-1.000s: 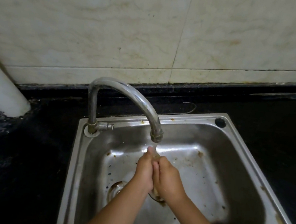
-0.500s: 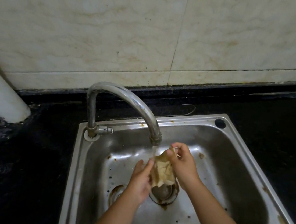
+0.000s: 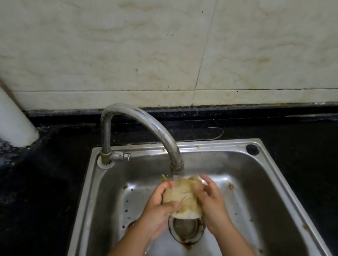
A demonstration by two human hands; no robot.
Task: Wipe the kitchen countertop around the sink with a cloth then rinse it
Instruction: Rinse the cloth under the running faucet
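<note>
A wet, yellowish-tan cloth (image 3: 181,196) is bunched between both of my hands over the steel sink (image 3: 293,205). My left hand (image 3: 159,208) grips its left side and my right hand (image 3: 211,203) presses on its right side. Both hold it just under the spout of the curved metal tap (image 3: 143,123), and a thin stream of water falls onto the cloth's top. Directly below the cloth lies the round drain (image 3: 186,227). Black countertop (image 3: 21,195) surrounds the sink.
A white pipe (image 3: 2,114) stands on the counter at the far left, with wet patches near its base. Tiled wall rises behind the tap. The sink floor carries brown specks and stains. Dark counter also runs to the right of the sink (image 3: 317,156).
One second ago my hands were pressed together under the spout. Then the right hand lifted the cloth open, and now both hands hold it bunched higher under the water.
</note>
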